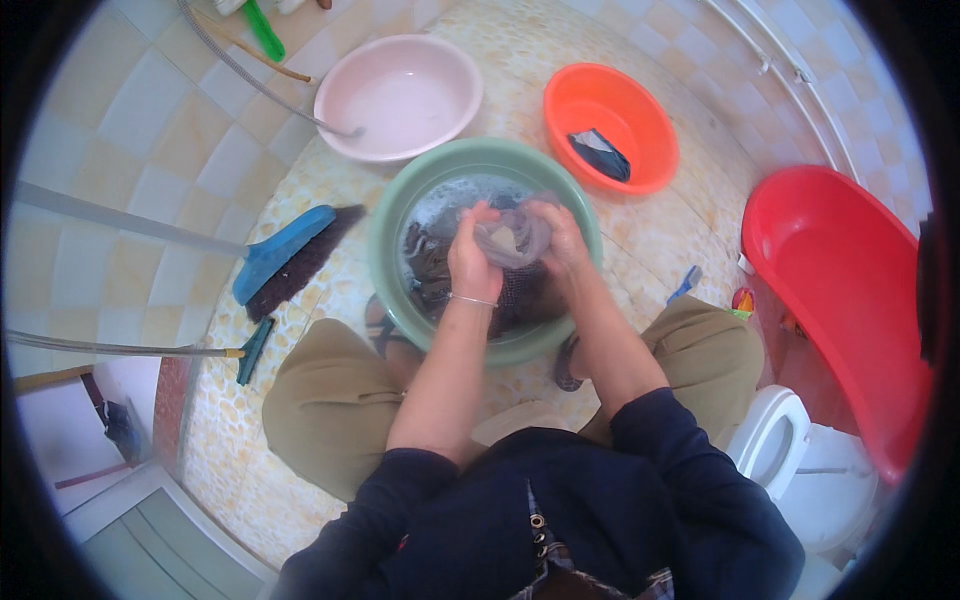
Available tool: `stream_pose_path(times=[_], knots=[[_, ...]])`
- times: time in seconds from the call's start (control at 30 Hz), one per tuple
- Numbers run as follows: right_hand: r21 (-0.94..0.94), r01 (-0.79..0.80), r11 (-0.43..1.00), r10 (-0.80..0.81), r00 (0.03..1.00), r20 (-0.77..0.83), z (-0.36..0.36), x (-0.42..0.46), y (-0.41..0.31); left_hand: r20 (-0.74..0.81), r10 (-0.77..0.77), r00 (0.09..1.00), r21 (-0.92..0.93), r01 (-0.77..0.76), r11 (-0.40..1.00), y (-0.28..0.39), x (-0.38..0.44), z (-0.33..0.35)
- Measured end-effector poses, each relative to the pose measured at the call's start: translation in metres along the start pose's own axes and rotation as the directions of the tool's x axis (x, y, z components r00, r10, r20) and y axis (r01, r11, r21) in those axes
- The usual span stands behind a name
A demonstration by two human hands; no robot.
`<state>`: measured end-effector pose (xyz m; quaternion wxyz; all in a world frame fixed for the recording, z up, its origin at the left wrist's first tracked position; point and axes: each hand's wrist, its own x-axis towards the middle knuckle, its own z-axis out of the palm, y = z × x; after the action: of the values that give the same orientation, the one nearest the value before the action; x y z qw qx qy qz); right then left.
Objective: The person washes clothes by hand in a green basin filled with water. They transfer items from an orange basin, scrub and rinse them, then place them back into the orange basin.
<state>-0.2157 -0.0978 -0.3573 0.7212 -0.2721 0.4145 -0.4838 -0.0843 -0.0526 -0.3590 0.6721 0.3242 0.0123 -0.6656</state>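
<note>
Over a round green plastic basin [386, 300], my left hand [475, 251] and my right hand [561, 234] hold a wet, thin greyish-purple cloth [517, 238] between them. The cloth is bunched into a ring, with something pale and yellowish in its middle; I cannot tell what that is. Dark wet garments [431, 259] lie in the water below, and suds [480, 187] float along the far side. My left wrist bears a thin bracelet. The right fingertips are partly hidden by the cloth.
A pale pink basin [405, 97] with a hose in it stands beyond, beside an orange basin [645, 127] holding a dark cloth [602, 155]. Left are a blue broom [289, 251] and a squeegee [255, 351]; right, a brush [684, 283], a red tub [840, 262] and a white potty seat [772, 442].
</note>
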Motion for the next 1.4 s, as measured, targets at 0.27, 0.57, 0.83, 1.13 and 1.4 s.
stream_pose_path(times=[0.27,0.57,0.83,1.13,1.4], knots=[[-0.496,0.111,0.861,0.047,0.955,0.294,0.017,-0.001,-0.048,0.513,-0.417,0.75,-0.125,0.546,0.828,0.007,-0.03,0.002],[-0.787,0.227,0.573,0.246,0.869,0.43,0.046,0.008,-0.077,0.459,-0.422,0.782,0.298,0.313,0.902,0.012,-0.027,0.009],[-0.906,0.263,0.331,0.31,0.877,0.368,0.09,0.002,-0.101,0.317,-0.134,0.939,0.425,-0.014,0.905,0.001,-0.035,0.045],[-0.887,0.323,-0.329,0.259,0.934,0.244,0.103,0.009,-0.068,0.186,0.204,0.961,0.566,-0.274,0.778,-0.037,-0.023,0.036],[-0.805,0.274,-0.527,0.211,0.959,0.188,0.102,0.015,-0.031,0.208,0.372,0.905,0.706,-0.402,0.583,-0.07,0.0,0.006]])
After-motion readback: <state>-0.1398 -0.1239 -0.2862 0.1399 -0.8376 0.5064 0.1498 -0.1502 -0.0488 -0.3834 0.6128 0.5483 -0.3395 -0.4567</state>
